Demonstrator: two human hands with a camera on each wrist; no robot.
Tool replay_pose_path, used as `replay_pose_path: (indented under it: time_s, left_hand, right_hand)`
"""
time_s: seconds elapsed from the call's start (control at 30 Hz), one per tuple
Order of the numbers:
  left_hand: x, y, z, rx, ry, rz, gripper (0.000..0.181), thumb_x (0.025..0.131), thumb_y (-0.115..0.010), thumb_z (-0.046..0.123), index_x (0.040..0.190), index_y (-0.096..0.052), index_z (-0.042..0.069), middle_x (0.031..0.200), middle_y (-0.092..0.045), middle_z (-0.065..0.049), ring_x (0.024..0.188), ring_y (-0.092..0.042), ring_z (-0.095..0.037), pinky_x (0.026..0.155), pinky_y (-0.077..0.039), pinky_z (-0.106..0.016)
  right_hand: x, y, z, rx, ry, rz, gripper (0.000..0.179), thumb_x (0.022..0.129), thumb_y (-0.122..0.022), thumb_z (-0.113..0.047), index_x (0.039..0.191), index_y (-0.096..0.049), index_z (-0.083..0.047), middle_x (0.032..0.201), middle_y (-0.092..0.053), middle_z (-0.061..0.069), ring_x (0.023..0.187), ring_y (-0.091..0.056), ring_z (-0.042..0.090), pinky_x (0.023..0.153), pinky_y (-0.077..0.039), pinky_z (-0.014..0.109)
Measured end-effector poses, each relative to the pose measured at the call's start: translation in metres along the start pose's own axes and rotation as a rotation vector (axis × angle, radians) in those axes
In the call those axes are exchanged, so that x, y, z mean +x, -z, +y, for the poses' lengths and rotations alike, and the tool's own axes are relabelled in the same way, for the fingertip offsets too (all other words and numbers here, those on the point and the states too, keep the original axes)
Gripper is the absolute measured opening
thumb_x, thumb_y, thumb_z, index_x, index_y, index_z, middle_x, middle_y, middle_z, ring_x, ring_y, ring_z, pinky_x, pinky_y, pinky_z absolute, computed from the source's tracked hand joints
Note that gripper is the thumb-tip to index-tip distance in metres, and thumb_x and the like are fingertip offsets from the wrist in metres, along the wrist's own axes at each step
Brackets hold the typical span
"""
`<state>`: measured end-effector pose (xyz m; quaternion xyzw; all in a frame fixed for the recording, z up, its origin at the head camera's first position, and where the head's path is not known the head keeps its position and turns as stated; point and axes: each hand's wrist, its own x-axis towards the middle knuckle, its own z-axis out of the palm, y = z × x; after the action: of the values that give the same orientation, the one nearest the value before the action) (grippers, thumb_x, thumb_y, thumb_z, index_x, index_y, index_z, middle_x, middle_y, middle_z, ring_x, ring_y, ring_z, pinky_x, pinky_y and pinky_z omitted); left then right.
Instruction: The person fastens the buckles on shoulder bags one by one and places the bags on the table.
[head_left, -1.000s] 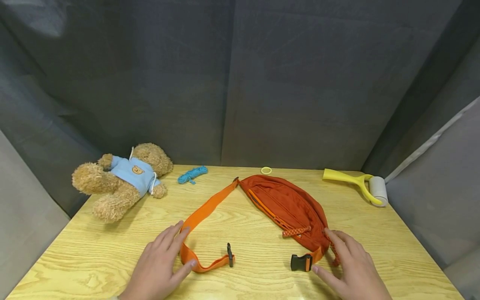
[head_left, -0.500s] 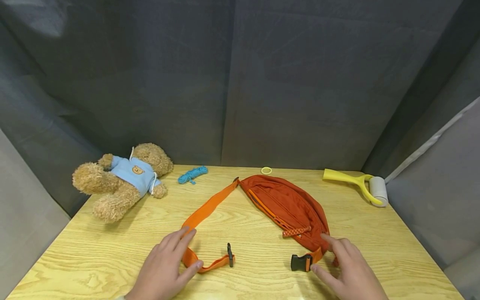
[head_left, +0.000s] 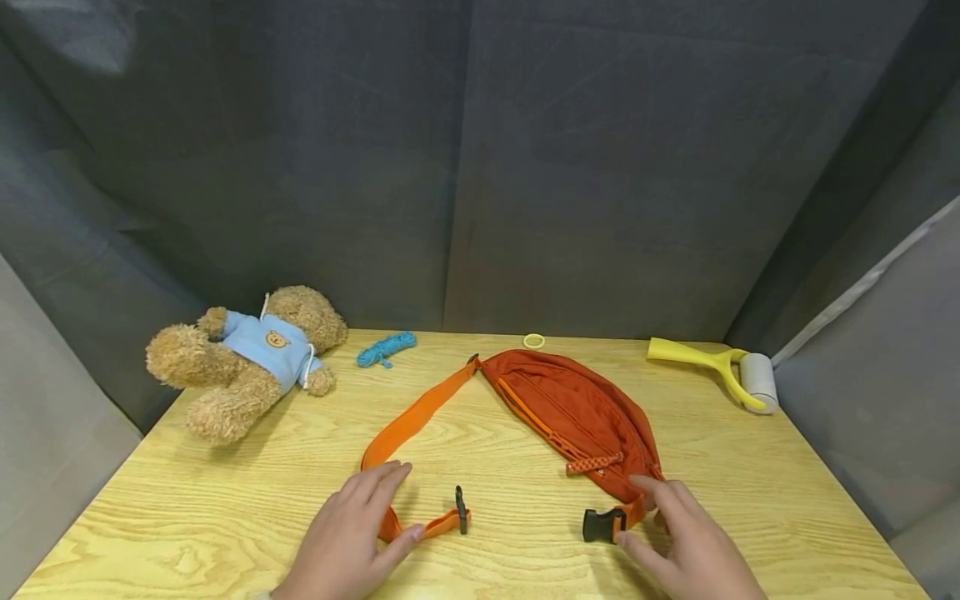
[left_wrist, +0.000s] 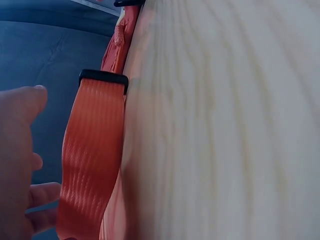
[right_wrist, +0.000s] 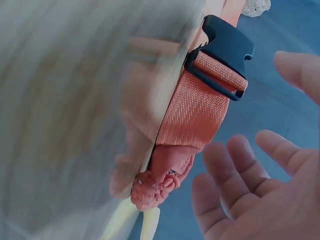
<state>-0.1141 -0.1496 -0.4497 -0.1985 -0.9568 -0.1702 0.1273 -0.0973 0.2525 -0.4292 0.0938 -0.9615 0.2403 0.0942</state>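
A red-orange waist bag (head_left: 573, 408) lies on the table, its orange strap (head_left: 416, 421) curving out to the left. The strap's free end carries a black buckle half (head_left: 461, 510); the other black buckle half (head_left: 600, 525) sits on the short strap at the bag's near right end. My left hand (head_left: 352, 533) is over the strap's curve and hides part of it. In the left wrist view its fingers are loosely bent beside the webbing (left_wrist: 95, 155), holding nothing. Beside the right buckle half, my right hand (head_left: 690, 546) is spread with thumb and fingers apart, gripping nothing.
At the back left lies a teddy bear (head_left: 262, 354) in a light blue hoodie. A blue cord bundle (head_left: 386, 349) and a small yellow ring (head_left: 533, 341) lie along the back edge. A yellow-handled lint roller (head_left: 712, 362) rests at the back right. Dark curtains (head_left: 600, 167) enclose the table (head_left: 517, 567).
My left hand has moved right along the strap toward its free end. My right hand has shifted slightly left toward its buckle half. The bag and the other objects stay in place.
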Motion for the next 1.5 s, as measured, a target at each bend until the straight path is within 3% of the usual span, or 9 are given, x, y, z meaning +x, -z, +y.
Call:
replay_pose_path:
  time_s: [0.17, 0.4, 0.73, 0.97, 1.23, 1.5]
  left_hand:
    - [0.001, -0.004, 0.004, -0.018, -0.013, 0.013, 0.070, 0.095, -0.057, 0.063, 0.145, -0.054, 0.015, 0.139, -0.058, 0.000, 0.124, -0.056, -0.024, 0.096, -0.051, -0.047]
    - [0.002, -0.008, 0.011, -0.044, -0.012, 0.018, 0.066, 0.095, -0.058, 0.062, 0.142, -0.055, 0.016, 0.137, -0.058, 0.001, 0.122, -0.056, -0.021, 0.090, -0.054, -0.043]
    - [0.005, -0.007, 0.023, -0.111, 0.013, -0.090, 0.060, 0.095, -0.063, 0.056, 0.140, -0.056, 0.016, 0.133, -0.061, 0.003, 0.114, -0.061, -0.020, 0.075, -0.057, -0.041]
    - [0.006, -0.009, 0.028, -0.121, -0.018, -0.060, 0.054, 0.095, -0.065, 0.051, 0.134, -0.061, 0.014, 0.124, -0.065, 0.003, 0.105, -0.064, -0.018, 0.070, -0.057, -0.035]
    - [0.008, -0.012, 0.032, -0.183, -0.016, -0.100, 0.052, 0.096, -0.062, 0.053, 0.132, -0.063, 0.015, 0.122, -0.067, 0.002, 0.104, -0.064, -0.019, 0.072, -0.056, -0.035]
    - [0.011, -0.015, 0.040, -0.160, -0.020, -0.090, 0.044, 0.096, -0.062, 0.055, 0.121, -0.068, 0.019, 0.109, -0.068, 0.009, 0.091, -0.064, -0.011, 0.064, -0.052, -0.028]
  right_hand:
    - [0.002, -0.002, -0.002, 0.110, -0.061, -0.098, 0.065, 0.084, -0.080, -0.046, 0.135, -0.055, -0.015, 0.090, -0.051, -0.005, 0.069, -0.046, 0.004, 0.058, -0.040, 0.023]
    - [0.000, -0.006, 0.000, 0.197, -0.033, -0.106, 0.058, 0.085, -0.082, -0.040, 0.131, -0.059, -0.014, 0.089, -0.051, -0.006, 0.066, -0.046, 0.003, 0.057, -0.040, 0.022]
    - [0.003, -0.008, -0.001, 0.147, -0.046, -0.136, 0.047, 0.083, -0.083, -0.039, 0.118, -0.066, -0.014, 0.090, -0.053, -0.008, 0.072, -0.048, 0.002, 0.062, -0.043, 0.022]
    - [0.006, -0.009, -0.003, 0.113, -0.095, -0.175, 0.046, 0.081, -0.084, -0.036, 0.118, -0.067, -0.017, 0.092, -0.054, -0.007, 0.073, -0.048, 0.004, 0.063, -0.042, 0.023]
    - [0.007, -0.011, -0.003, 0.112, -0.086, -0.187, 0.049, 0.081, -0.085, -0.035, 0.121, -0.066, -0.015, 0.093, -0.056, -0.007, 0.082, -0.052, 0.005, 0.067, -0.046, 0.024]
    - [0.010, -0.013, -0.006, 0.103, -0.122, -0.191, 0.046, 0.080, -0.086, -0.031, 0.119, -0.066, -0.015, 0.090, -0.055, -0.008, 0.079, -0.050, 0.006, 0.066, -0.045, 0.023]
